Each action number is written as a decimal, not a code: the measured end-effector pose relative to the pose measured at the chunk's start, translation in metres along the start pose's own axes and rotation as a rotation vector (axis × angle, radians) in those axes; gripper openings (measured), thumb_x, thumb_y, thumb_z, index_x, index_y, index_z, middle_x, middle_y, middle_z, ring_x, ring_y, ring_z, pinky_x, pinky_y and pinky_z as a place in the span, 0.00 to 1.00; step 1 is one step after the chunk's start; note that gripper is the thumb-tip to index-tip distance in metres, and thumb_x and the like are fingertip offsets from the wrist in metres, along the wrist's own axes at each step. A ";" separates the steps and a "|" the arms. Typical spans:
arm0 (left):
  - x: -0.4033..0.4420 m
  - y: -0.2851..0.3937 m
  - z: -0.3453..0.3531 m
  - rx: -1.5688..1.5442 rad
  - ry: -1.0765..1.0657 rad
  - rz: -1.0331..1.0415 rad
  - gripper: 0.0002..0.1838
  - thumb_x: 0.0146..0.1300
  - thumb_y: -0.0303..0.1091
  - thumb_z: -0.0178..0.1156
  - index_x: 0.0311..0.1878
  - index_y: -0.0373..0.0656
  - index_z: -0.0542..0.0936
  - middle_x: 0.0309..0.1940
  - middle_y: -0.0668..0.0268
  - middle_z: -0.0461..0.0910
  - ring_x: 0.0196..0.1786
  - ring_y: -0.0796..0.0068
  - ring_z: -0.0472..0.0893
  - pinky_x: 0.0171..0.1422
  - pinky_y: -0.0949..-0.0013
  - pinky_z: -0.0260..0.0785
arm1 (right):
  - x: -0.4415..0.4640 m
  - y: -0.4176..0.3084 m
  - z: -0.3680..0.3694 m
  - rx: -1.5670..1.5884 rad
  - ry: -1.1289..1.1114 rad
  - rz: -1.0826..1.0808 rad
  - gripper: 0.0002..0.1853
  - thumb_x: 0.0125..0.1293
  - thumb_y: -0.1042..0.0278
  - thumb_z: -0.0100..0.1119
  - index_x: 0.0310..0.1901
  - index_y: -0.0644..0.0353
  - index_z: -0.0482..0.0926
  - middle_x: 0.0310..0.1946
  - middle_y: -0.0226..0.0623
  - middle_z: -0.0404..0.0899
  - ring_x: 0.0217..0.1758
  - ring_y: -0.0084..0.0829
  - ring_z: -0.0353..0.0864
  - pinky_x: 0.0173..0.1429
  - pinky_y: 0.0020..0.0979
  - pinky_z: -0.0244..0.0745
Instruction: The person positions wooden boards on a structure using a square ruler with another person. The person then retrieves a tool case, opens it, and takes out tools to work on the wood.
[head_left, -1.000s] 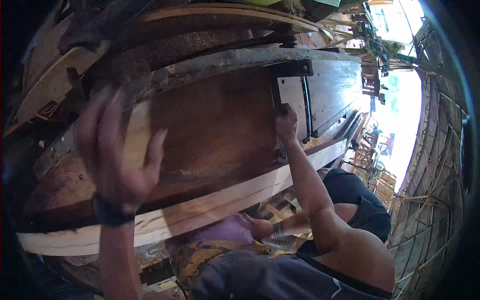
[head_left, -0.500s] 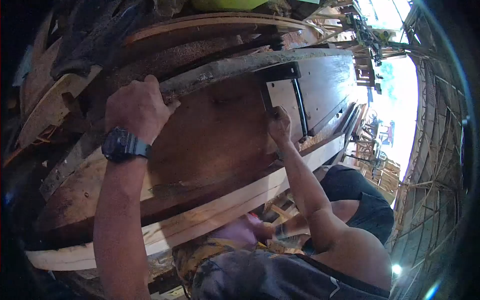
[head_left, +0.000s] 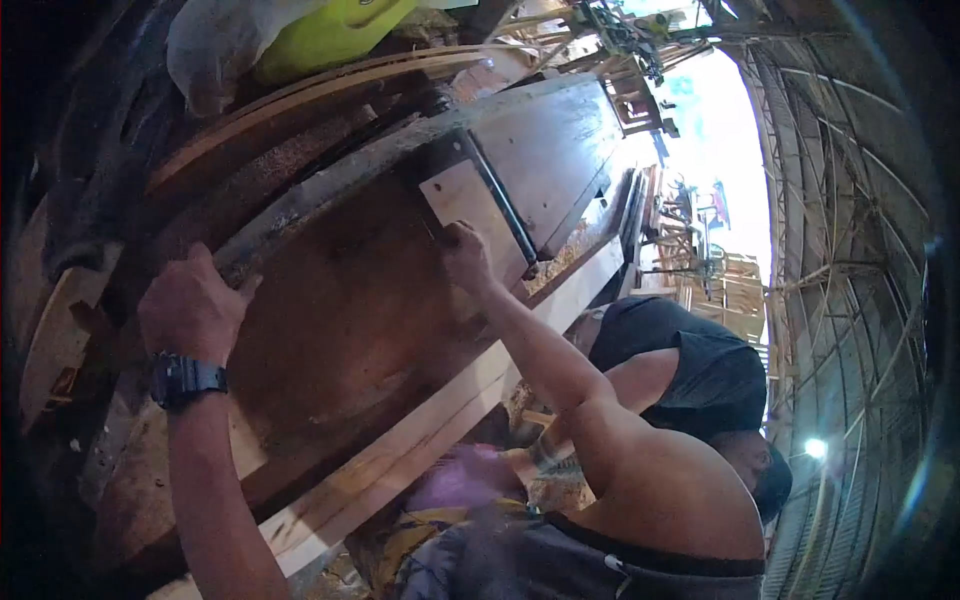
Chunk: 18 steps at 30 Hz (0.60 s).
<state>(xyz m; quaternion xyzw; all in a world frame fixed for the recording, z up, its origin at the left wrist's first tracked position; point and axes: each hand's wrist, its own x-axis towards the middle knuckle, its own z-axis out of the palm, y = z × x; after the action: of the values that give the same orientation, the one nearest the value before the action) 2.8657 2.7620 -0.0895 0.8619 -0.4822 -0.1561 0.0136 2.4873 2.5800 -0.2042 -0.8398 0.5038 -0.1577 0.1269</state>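
Shifted view reveals plastic [head_left: 215,50] beside a yellow-green object [head_left: 325,42], beyond the hands [head_left: 190,305] [head_left: 468,258].

Left hand [head_left: 190,305] curled over edge of wooden panel [head_left: 335,300]; right hand [head_left: 469,258] clasping dark frame [head_left: 501,200]; dark-shirted person [head_left: 690,368] nearby.

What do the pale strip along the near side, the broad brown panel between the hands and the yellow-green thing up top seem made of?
Pale strip: wood, apparently unfinished, given its dark grain lines.
Brown panel: probably wood, dull and streaky; stained or bare, I can't tell.
Yellow-green thing: likely smooth plastic, judging by its even, bright colour.
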 end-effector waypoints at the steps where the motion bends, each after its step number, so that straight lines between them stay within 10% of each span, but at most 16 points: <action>1: -0.001 0.000 0.002 0.005 0.046 0.018 0.29 0.56 0.61 0.71 0.45 0.41 0.83 0.37 0.51 0.87 0.42 0.52 0.88 0.44 0.52 0.82 | 0.000 -0.004 -0.003 0.007 -0.002 0.017 0.08 0.55 0.73 0.59 0.38 0.63 0.81 0.36 0.46 0.80 0.42 0.54 0.82 0.46 0.47 0.76; 18: 0.002 0.001 0.006 -0.001 -0.011 -0.064 0.32 0.53 0.59 0.73 0.51 0.42 0.81 0.39 0.50 0.86 0.44 0.48 0.86 0.45 0.50 0.80 | 0.005 0.040 -0.049 0.138 -0.031 0.049 0.10 0.54 0.70 0.65 0.39 0.61 0.85 0.34 0.47 0.84 0.39 0.44 0.84 0.47 0.41 0.77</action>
<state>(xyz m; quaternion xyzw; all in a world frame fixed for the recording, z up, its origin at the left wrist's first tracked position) 2.8639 2.7607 -0.0949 0.8761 -0.4542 -0.1615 0.0066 2.4375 2.5545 -0.1735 -0.8188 0.5101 -0.1759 0.1961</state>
